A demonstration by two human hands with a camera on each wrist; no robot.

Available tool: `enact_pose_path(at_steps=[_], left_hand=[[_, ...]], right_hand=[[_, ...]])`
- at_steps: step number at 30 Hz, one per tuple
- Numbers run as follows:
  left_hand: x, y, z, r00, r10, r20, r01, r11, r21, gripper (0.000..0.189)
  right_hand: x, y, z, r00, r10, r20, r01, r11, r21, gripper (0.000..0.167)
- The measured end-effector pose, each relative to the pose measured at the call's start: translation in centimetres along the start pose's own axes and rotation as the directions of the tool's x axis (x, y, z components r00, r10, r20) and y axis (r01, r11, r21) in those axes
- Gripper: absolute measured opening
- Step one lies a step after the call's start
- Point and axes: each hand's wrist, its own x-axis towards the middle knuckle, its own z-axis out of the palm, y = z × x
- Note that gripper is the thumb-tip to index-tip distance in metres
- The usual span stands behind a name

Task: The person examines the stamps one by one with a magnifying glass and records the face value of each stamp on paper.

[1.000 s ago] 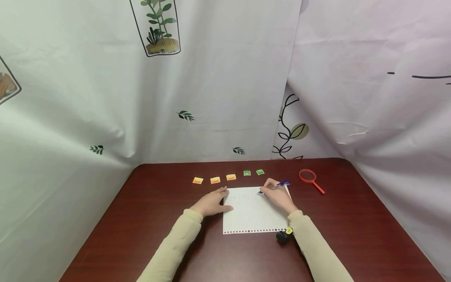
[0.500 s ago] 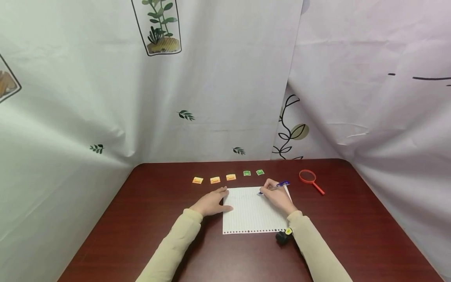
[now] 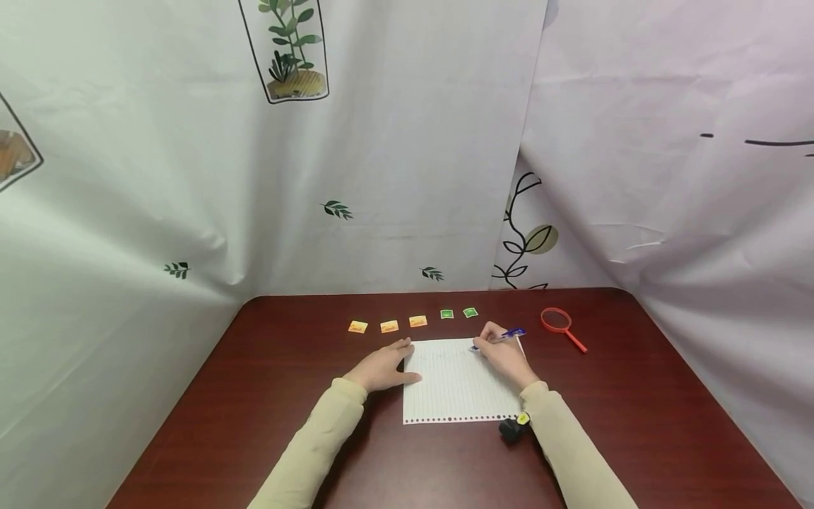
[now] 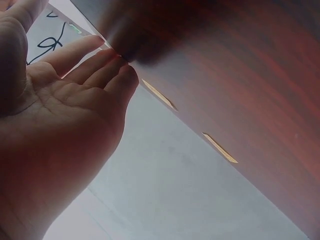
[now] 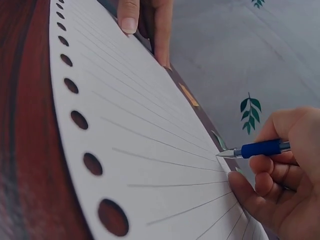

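A lined sheet of paper (image 3: 448, 389) with a row of punched holes along its near edge lies on the table. My right hand (image 3: 505, 359) holds a blue pen (image 3: 513, 333) over the upper right of the sheet. In the right wrist view the metal tip of the pen (image 5: 260, 149) meets the paper near its far edge. Faint marks show along the top lines. My left hand (image 3: 379, 366) rests at the sheet's left edge, fingers extended and thumb on the paper; in the left wrist view the palm of the left hand (image 4: 75, 110) shows with nothing held.
Beyond the sheet, several small cards lie in a row, orange ones (image 3: 389, 326) to the left and green ones (image 3: 447, 314) to the right. A red magnifying glass (image 3: 557, 322) lies at the right. White patterned cloth (image 3: 407, 141) hangs around the dark red table (image 3: 254, 396).
My right hand and the pen have shifted slightly rightward along the top of the sheet. The left hand stays at the sheet's left edge.
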Motion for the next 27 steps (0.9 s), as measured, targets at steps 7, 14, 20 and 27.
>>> enact_pose_path(at_steps=[7, 14, 20, 27], left_hand=[[0.05, -0.06, -0.07, 1.000, 0.002, -0.002, -0.002, 1.000, 0.004, 0.076], [0.15, -0.13, -0.09, 1.000, 0.007, -0.001, -0.007, 1.000, 0.010, 0.077], [0.13, -0.17, 0.05, 1.000, 0.007, -0.005, -0.007, 1.000, 0.005, 0.076], [0.08, -0.13, 0.11, 1.000, 0.013, -0.002, -0.013, 1.000, 0.002, 0.076]], right_hand=[[0.16, -0.08, -0.05, 1.000, -0.009, 0.013, 0.009, 1.000, 0.008, 0.020], [0.25, -0.10, -0.24, 1.000, -0.025, 0.003, 0.025, 1.000, 0.009, 0.021], [0.21, -0.10, -0.22, 0.999, -0.032, 0.011, 0.032, 0.999, 0.001, 0.020], [0.15, 0.09, -0.22, 1.000, -0.025, 0.010, 0.025, 1.000, 0.009, 0.021]])
